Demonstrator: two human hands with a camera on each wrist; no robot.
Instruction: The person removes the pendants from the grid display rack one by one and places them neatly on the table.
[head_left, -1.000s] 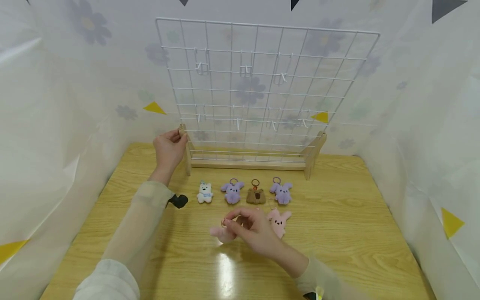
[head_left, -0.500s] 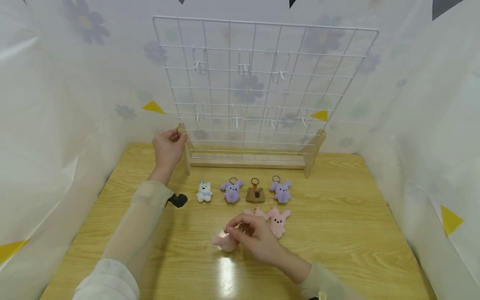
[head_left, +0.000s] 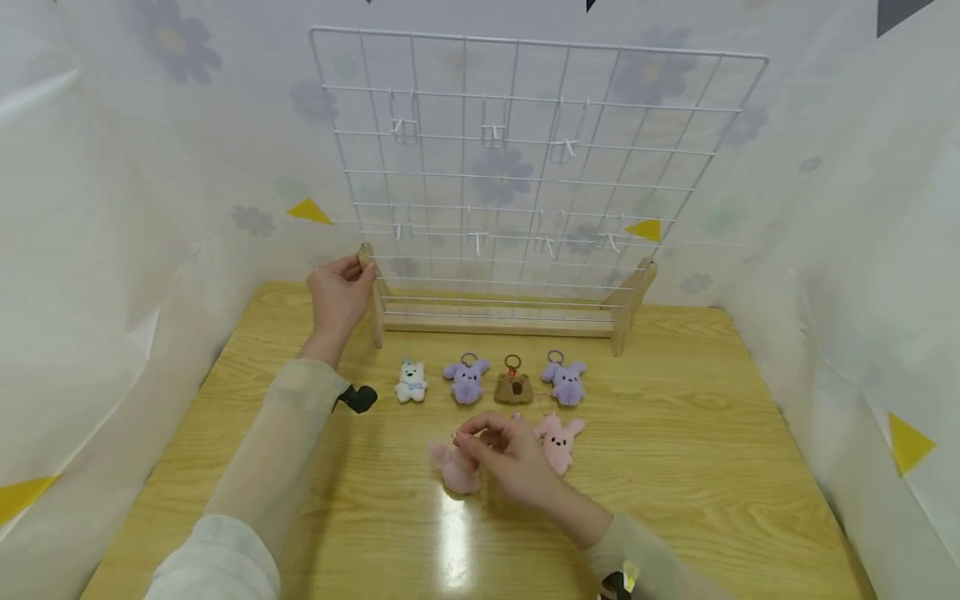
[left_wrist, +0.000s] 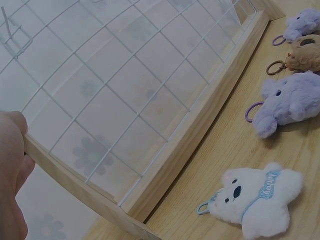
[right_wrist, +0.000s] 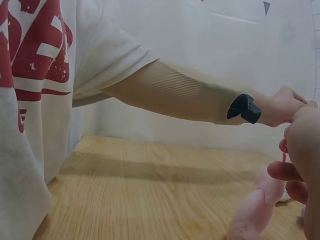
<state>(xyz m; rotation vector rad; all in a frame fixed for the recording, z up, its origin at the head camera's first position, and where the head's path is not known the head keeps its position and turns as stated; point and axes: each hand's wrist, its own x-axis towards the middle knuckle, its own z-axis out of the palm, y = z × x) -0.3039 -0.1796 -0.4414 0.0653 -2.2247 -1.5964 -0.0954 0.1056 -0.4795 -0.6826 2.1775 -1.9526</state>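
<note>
My left hand (head_left: 341, 296) grips the top of the left wooden post (head_left: 376, 312) of a white wire grid rack (head_left: 487, 179). In front of the rack, my right hand (head_left: 517, 462) pinches the small ring of a pink plush keychain (head_left: 457, 471), which hangs above the table and looks slightly blurred. The right wrist view shows that pink plush (right_wrist: 255, 207) dangling below the fingers. Just beyond the right hand lies another pink bunny keychain (head_left: 557, 443). A further pink plush is almost wholly hidden behind the hand.
Along the rack's foot lie a white bear keychain (head_left: 411, 382), a purple one (head_left: 467, 382), a brown one (head_left: 513, 388) and a second purple one (head_left: 566, 383). Several white hooks (head_left: 492, 133) sit on the grid in two rows. Sheeting with flowers surrounds the wooden table (head_left: 675, 467).
My right hand dips slightly, then rises again with the pink plush keychain, which swings to hang more upright. The left hand keeps its hold on the post.
</note>
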